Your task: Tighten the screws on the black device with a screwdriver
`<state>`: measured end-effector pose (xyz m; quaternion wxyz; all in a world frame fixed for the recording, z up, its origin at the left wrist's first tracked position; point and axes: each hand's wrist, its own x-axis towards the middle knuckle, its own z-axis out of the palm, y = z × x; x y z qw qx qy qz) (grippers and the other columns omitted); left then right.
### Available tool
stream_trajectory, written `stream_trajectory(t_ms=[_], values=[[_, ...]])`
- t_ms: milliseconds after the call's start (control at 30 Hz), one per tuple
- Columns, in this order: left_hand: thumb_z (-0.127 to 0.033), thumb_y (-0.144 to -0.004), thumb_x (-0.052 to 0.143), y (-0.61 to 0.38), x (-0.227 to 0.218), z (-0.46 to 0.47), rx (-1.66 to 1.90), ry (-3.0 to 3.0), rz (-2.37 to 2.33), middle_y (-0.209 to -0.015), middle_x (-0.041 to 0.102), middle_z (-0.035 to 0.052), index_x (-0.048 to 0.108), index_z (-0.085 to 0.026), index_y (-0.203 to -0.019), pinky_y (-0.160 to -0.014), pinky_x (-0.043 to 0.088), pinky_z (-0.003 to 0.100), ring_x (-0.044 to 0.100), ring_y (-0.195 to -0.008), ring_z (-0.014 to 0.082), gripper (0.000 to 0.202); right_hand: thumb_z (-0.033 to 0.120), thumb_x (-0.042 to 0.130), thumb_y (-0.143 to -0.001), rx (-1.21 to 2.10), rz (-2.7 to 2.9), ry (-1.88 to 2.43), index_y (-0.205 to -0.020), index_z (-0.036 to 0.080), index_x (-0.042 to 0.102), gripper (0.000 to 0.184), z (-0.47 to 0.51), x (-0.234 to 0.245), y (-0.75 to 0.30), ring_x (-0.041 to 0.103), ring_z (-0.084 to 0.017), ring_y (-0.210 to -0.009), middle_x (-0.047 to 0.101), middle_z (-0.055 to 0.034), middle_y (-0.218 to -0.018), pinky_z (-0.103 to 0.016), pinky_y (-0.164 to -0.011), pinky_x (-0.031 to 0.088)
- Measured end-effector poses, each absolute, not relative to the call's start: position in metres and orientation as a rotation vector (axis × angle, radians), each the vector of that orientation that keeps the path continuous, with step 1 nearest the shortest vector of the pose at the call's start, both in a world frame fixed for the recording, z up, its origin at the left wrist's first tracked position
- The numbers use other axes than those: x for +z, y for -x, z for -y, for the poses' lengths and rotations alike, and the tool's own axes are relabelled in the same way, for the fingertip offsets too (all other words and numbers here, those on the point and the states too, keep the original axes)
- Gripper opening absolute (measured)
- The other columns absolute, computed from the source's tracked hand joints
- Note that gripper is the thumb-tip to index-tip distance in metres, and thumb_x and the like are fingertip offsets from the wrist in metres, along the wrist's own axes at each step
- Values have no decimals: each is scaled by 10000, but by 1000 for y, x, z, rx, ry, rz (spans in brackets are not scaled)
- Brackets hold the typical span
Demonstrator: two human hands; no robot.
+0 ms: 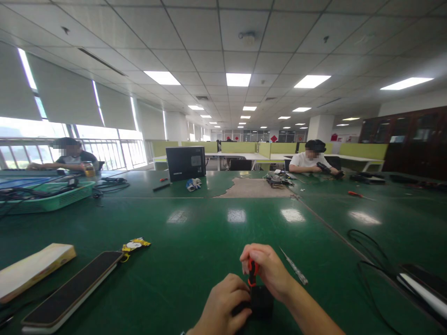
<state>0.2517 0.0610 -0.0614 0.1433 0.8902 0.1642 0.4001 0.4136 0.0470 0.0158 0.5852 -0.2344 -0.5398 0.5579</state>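
A small black box-shaped object point(262, 302) rests low on the green table in front of me. Its left side is gripped by my left hand point(226, 300), fingers curled around a dark part of it. My right hand point(267, 270) is closed around the red and black handle of a screwdriver point(252, 273), which stands upright over the box. The tool's lower end is hidden, so I cannot tell whether it touches a screw. Just right of my right hand lies a thin pointed tool with a pale handle point(295, 266).
On the left are a phone-like slab point(73, 291), a yellow wrapper point(136, 244), a pale block point(35, 270) and a green basket point(45, 202) of cables. A black computer case point(186, 163) stands farther back. Black cables point(370, 260) lie at right. Two people sit across the table.
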Motion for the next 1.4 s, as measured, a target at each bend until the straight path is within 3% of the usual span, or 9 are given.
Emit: stream_trajectory(t_ms=[133, 233, 433, 667, 767, 900, 1033, 1200, 1400], values=[[-151, -805, 662, -251, -62, -60, 1123, -2560, -489, -969, 657, 40, 657, -214, -910, -774, 486, 279, 591, -904, 197, 122, 302, 534, -856, 1403, 1102, 409, -794, 182, 562, 138, -48, 12, -407, 380, -71, -380, 453, 83, -478, -251, -520, 391], [-160, -808, 666, -250, -62, -60, 1117, -2538, -503, -974, 657, 38, 667, -215, -912, -777, 488, 276, 594, -905, 194, 117, 300, 534, -853, 1439, 1090, 393, -754, 200, 499, 145, -48, 11, -404, 411, -82, -392, 481, 74, -505, -239, -496, 368], [-197, -831, 659, -249, -63, -60, 1125, -2512, -501, -976, 659, 48, 683, -214, -905, -741, 501, 263, 598, -898, 198, 79, 281, 639, -754, 1260, 1257, 585, -671, 139, 621, 166, -45, 22, -411, 518, -105, -595, 570, -2, -675, -229, -574, 387], [-152, -796, 692, -249, -62, -58, 1099, -2507, -529, -985, 662, 42, 674, -210, -894, -780, 502, 273, 598, -918, 202, 116, 301, 570, -815, 1395, 1037, 455, -779, 185, 559, 123, -44, 20, -406, 374, -71, -380, 428, 97, -456, -276, -569, 431], [-140, -791, 695, -249, -62, -58, 1090, -2499, -527, -987, 662, 39, 675, -215, -903, -790, 497, 279, 599, -924, 203, 137, 287, 603, -798, 1401, 1051, 462, -730, 197, 513, 144, -42, 21, -406, 473, -98, -457, 513, 61, -533, -270, -584, 432], [-140, -792, 696, -249, -64, -59, 1103, -2488, -521, -992, 657, 41, 673, -214, -911, -770, 495, 275, 602, -912, 200, 142, 260, 690, -721, 1289, 1163, 584, -666, 156, 593, 152, -41, 25, -410, 525, -107, -615, 583, 1, -721, -236, -600, 406], [-135, -792, 691, -249, -64, -59, 1097, -2494, -519, -989, 659, 45, 669, -211, -902, -763, 500, 270, 602, -913, 202, 136, 305, 630, -772, 1318, 1179, 601, -720, 131, 653, 182, -44, 24, -413, 487, -105, -539, 539, 15, -575, -244, -565, 386], [-158, -799, 691, -249, -64, -59, 1110, -2490, -527, -995, 663, 54, 670, -210, -898, -772, 508, 275, 601, -923, 211, 114, 318, 577, -828, 1429, 1063, 482, -800, 171, 585, 150, -46, 20, -410, 407, -77, -390, 445, 89, -465, -271, -566, 419], [-183, -808, 693, -249, -65, -60, 1128, -2498, -533, -986, 656, 50, 672, -214, -901, -752, 518, 259, 608, -911, 199, 100, 262, 682, -732, 1361, 1168, 554, -661, 153, 601, 153, -39, 25, -413, 542, -111, -632, 593, -6, -748, -236, -612, 412]])
